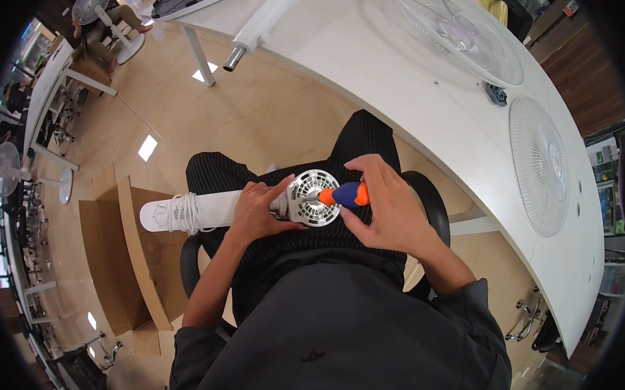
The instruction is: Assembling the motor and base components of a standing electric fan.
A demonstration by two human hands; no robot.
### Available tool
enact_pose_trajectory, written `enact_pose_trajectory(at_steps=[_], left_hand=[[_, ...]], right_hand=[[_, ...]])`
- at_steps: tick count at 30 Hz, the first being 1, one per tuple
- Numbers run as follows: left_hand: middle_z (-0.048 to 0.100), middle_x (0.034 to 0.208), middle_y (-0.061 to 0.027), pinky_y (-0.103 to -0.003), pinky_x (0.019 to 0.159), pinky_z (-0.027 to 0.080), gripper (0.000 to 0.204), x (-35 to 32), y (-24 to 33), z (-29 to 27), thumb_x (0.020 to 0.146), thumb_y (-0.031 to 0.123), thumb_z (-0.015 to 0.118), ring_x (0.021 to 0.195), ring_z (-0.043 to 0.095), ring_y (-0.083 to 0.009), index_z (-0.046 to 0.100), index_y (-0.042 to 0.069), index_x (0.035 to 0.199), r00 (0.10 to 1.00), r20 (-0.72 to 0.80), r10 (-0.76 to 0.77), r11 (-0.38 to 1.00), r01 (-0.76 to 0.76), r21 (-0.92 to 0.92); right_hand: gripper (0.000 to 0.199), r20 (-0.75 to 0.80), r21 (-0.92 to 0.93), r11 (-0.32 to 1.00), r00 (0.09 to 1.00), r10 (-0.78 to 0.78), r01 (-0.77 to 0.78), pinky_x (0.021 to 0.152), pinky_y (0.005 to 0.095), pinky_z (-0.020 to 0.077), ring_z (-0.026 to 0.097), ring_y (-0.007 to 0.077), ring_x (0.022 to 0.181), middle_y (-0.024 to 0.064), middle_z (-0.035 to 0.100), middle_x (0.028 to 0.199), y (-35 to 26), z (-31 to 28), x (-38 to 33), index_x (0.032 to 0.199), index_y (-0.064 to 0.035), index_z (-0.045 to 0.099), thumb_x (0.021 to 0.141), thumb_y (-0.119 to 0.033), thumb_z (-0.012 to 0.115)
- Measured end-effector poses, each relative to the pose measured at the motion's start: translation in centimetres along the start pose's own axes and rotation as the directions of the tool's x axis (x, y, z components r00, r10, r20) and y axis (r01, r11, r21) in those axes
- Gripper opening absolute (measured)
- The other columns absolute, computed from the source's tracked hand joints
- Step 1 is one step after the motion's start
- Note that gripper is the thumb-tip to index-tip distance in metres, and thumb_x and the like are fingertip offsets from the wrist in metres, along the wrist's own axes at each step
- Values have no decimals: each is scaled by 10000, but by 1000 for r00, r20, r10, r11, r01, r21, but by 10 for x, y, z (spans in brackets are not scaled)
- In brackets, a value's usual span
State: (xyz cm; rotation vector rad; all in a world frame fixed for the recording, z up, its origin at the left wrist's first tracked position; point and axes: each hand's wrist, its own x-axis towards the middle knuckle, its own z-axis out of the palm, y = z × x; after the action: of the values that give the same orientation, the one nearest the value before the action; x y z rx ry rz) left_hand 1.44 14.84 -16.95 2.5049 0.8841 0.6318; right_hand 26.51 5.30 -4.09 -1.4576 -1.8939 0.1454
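Note:
White fan motor housing [315, 212] with a slotted round cover rests across my lap, joined to a white fan stand [224, 209] lying to the left. A looped white cord [186, 213] wraps round the stand. My left hand [259, 211] is closed round the neck beside the housing, thumb and fingers on its near and far sides. An orange and blue screwdriver [347, 195] has its shaft directed at the slotted cover. My right hand [390, 205] is around its handle, index finger and thumb spread on either side. Its other fingers are partly hidden.
On the white table [362, 60] lie a fan grille with blades [459, 32], another round grille [540, 167], a small dark part [495, 94] and a white pole [263, 30]. An open cardboard box [130, 259] stands on the floor at left. Assembled fans [106, 26] stand farther off.

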Motion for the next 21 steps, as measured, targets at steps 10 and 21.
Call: enact_pose_trajectory(at_steps=[10, 21], left_hand=[[591, 719, -56, -359, 798, 439, 1035, 0, -3, 2, 497, 533, 937, 693, 588, -221, 593, 174, 1405, 999, -30, 36, 999, -35, 19], [596, 709, -52, -357, 786, 440, 1042, -3, -2, 0, 496, 529, 941, 691, 595, -227, 584, 177, 1410, 999, -28, 40, 999, -40, 14]], right_hand=[[424, 168, -5, 992, 978, 121, -122, 599, 390, 518, 657, 313, 684, 127, 640, 798, 3, -4, -1, 1129, -24, 555, 875, -292, 764], [359, 94, -15, 1000, 995, 13, -12, 588, 380, 517, 673, 311, 703, 139, 635, 829, -4, -7, -1, 1082, -28, 538, 897, -263, 738]])
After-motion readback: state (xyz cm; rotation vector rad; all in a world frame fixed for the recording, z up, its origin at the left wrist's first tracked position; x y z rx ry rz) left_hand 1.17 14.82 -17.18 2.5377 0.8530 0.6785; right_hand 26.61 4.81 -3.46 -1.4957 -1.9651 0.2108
